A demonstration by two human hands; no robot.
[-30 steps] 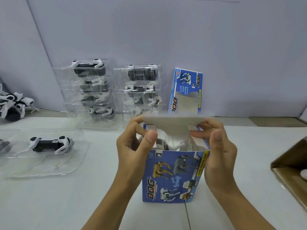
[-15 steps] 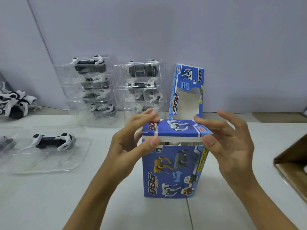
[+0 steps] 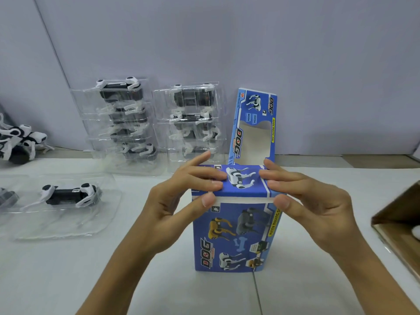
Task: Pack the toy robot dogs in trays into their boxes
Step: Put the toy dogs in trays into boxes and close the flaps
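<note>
White table [image 3: 68, 269], upright blue box [image 3: 234, 237], two tray stacks [image 3: 122, 123], single trayed dog [image 3: 68, 194], loose dogs [image 3: 18, 142], brown carton [image 3: 400, 226]

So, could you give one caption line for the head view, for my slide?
Both hands, left hand and right hand, press the top flap of an upright blue toy-dog box closed; trayed dogs wait behind.
</note>
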